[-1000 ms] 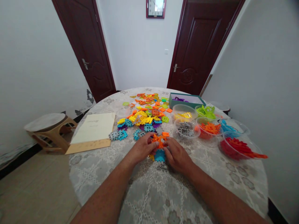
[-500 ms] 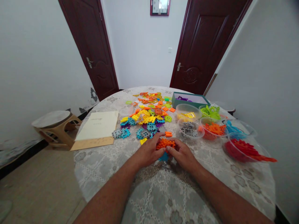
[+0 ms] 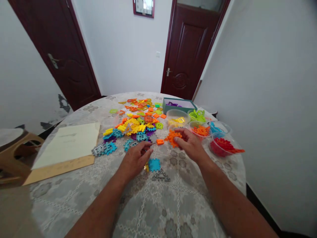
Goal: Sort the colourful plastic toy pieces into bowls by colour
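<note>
My right hand (image 3: 189, 141) grips orange gear-edged building pieces (image 3: 171, 138) between thumb and fingers, just above the table and in front of the clear bowls. My left hand (image 3: 137, 156) is a little to the left, thumb and fingers apart, with nothing visible in it. Close by it on the cloth lie a blue square piece (image 3: 155, 164), a bit of yellow partly hidden by the hand, and a grey triangular piece (image 3: 161, 176). A small orange block (image 3: 160, 141) rests between the two hands.
A heap of mixed pieces (image 3: 133, 126) covers the table's middle. Clear bowls hold yellow (image 3: 178, 121), orange (image 3: 201, 131), green (image 3: 197, 115), blue (image 3: 216, 128) and red (image 3: 224, 144) pieces. A green box (image 3: 179, 104) stands behind; paper (image 3: 69, 138) lies left.
My hands have parted. The right one has carried the orange pieces right towards the bowls, and the left has let go of them. The blue square and grey triangle are uncovered; the view has turned right.
</note>
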Demonstrator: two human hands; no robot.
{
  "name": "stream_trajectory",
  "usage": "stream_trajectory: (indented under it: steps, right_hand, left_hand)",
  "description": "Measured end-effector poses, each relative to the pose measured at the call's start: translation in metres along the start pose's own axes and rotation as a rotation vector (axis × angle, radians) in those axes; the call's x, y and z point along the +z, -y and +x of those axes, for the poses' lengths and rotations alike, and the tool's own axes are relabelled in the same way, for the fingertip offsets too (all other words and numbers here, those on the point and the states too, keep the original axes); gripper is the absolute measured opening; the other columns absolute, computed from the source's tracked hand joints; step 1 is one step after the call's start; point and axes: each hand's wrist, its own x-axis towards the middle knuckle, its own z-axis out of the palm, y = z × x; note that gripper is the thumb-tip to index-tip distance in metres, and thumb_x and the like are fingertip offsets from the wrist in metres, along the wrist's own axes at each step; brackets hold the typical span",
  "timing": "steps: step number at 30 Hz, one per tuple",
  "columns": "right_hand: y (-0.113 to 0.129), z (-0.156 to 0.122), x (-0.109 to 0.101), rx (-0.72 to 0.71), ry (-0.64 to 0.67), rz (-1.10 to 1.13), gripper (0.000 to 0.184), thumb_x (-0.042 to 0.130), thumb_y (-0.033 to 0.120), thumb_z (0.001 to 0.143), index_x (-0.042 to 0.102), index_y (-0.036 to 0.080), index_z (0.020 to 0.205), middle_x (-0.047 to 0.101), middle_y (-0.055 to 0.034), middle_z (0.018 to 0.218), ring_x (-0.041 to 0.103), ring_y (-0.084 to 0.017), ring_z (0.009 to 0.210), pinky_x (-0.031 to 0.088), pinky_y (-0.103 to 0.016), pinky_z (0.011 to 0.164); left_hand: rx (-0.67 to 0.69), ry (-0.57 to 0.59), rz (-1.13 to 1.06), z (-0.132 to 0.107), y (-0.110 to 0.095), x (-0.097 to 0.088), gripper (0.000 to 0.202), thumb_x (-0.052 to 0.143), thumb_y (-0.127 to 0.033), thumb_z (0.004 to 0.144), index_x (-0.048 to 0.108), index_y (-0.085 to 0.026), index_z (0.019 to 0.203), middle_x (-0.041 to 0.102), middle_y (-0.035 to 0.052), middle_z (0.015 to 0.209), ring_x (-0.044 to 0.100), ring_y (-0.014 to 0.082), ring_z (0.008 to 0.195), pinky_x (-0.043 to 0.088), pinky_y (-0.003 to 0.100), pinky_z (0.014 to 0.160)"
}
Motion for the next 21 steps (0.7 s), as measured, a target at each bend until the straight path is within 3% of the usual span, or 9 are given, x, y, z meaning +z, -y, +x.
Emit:
stream_trajectory:
  steps: [5, 8, 15, 21]
  right_hand:
    - [-0.013, 0.041, -0.080, 0.016, -0.392, -0.398, 0.048, 0.064, 0.046, 0.086, 0.068, 0.017, 0.124, 0.069, -0.0029, 0.086, 0.061, -0.018, 0.070, 0.049, -0.030, 0.067]
    - [-0.029, 0.060, -0.108, 0.073, -0.510, -0.616, 0.045, 0.063, 0.039, 0.085, 0.071, 0.015, 0.122, 0.072, -0.0070, 0.091, 0.064, -0.021, 0.076, 0.050, -0.034, 0.075]
    - [-0.055, 0.070, -0.114, 0.135, -0.483, -0.815, 0.047, 0.064, 0.032, 0.086, 0.069, 0.011, 0.127, 0.075, -0.0162, 0.110, 0.069, -0.027, 0.098, 0.052, -0.039, 0.093]
    - [-0.040, 0.053, -0.102, -0.054, -0.544, -0.808, 0.037, 0.054, 0.025, 0.089, 0.073, 0.010, 0.117, 0.074, -0.0185, 0.117, 0.067, -0.030, 0.111, 0.049, -0.044, 0.104]
  left_hand:
    - [-0.017, -0.025, 0.043, 0.000, -0.001, -0.004, 0.028, 0.061, -0.042, 0.092, 0.075, -0.025, 0.110, 0.078, 0.0048, 0.094, 0.071, 0.0228, 0.085, 0.053, 0.034, 0.081]
    - [-0.006, -0.035, 0.052, 0.000, 0.000, -0.003, 0.029, 0.060, -0.043, 0.092, 0.075, -0.025, 0.109, 0.078, 0.0046, 0.095, 0.071, 0.0237, 0.087, 0.053, 0.034, 0.082]
    - [-0.024, -0.082, 0.166, 0.002, -0.002, -0.010, 0.031, 0.056, -0.046, 0.092, 0.075, -0.025, 0.106, 0.079, 0.0037, 0.097, 0.072, 0.0237, 0.089, 0.052, 0.032, 0.081]
    - [-0.078, -0.161, 0.217, 0.003, 0.000, -0.019, 0.032, 0.057, -0.047, 0.092, 0.073, -0.024, 0.106, 0.078, 0.0035, 0.092, 0.071, 0.0230, 0.083, 0.051, 0.032, 0.078]
